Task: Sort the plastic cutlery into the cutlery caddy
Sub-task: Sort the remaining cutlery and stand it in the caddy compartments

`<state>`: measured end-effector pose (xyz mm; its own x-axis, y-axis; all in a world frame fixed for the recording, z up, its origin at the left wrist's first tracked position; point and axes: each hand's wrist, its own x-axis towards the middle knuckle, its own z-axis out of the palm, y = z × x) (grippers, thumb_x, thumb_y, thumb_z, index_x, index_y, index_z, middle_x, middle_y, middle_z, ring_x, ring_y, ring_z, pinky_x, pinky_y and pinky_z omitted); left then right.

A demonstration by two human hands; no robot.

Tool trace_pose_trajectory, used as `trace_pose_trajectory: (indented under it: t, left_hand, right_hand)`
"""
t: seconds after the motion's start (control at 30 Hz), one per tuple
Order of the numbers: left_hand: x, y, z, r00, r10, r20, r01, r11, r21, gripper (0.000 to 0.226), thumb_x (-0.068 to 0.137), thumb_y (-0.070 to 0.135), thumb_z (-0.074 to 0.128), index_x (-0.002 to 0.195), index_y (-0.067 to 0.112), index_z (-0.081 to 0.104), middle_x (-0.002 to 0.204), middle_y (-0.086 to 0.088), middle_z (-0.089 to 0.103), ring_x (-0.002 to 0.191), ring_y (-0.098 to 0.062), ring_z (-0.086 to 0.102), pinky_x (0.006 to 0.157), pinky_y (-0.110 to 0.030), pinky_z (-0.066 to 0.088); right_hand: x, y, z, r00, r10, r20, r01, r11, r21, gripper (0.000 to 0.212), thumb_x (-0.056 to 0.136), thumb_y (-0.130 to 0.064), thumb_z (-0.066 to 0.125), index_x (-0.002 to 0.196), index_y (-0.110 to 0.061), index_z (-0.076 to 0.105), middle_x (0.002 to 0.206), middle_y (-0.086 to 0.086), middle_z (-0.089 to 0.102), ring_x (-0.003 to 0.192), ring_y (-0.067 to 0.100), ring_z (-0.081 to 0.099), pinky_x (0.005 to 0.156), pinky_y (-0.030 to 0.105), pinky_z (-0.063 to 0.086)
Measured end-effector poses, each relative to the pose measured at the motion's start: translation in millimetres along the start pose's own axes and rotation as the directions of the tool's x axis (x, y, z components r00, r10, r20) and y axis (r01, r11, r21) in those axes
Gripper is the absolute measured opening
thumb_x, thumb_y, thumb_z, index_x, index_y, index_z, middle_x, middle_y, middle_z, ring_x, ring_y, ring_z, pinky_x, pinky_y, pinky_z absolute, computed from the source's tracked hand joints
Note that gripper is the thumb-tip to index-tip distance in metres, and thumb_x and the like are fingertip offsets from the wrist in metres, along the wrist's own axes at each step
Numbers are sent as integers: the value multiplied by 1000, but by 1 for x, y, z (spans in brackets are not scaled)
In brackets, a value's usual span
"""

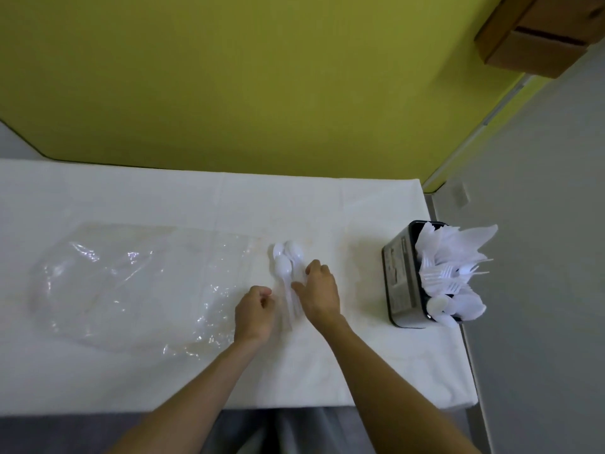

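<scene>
White plastic spoons lie in a small bunch on the cloth-covered tabletop. Their bowls point away from the person and their handles run back between the two hands.

The right hand rests just to the right of the bunch. Its grip is apart, with the fingers spread and bent down toward the cloth and the thumb reaching left to touch the handles. It is not closed round any spoon.

The left hand sits just to the left of the handles. Its grip is drawn in, with the fingers curled toward the palm. Whether it pinches a handle or holds nothing cannot be told.

Well to the right, near the tabletop's edge, stands the black cutlery caddy. It is upright and already crowded with white pieces. Forks fill its middle, and rounded spoon bowls fill the compartment nearest the person.

A crumpled clear plastic bag lies flat on the cloth to the left of the hands.
</scene>
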<state>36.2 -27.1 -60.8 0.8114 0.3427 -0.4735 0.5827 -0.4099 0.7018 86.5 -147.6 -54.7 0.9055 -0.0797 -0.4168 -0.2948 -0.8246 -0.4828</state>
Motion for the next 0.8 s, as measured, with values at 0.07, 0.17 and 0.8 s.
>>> trace_pose_trajectory:
  t: [0.07, 0.17, 0.8]
  left_hand:
    - [5, 3, 0, 1000, 1, 26, -1, 1000, 25, 24, 95, 14, 51, 116, 9, 62, 116, -6, 66, 108, -21, 60, 86, -21, 41]
    - [11, 14, 4, 999, 18, 45, -21, 998, 66, 22, 93, 18, 55, 110, 7, 64, 109, -7, 67, 104, -23, 62, 83, -24, 43]
    - [4, 15, 17, 999, 37, 25, -39, 998, 59, 22, 90, 27, 63, 75, 12, 55, 75, -6, 67, 74, -24, 60, 64, -28, 38]
  right_hand:
    - [0, 2, 1, 999, 42, -14, -42, 999, 28, 21, 89, -17, 59, 105, -6, 51, 106, 11, 59, 95, 28, 58, 72, 33, 46]
    - [-7, 14, -1, 998, 65, -18, -65, 998, 15, 21, 85, -19, 62, 99, -5, 54, 98, 11, 64, 89, 27, 61, 67, 29, 42]
    - [-47, 64, -28, 985, 172, -14, -163, 952, 260, 17, 82, -17, 63, 85, -1, 60, 79, 15, 68, 73, 30, 70, 70, 45, 60]
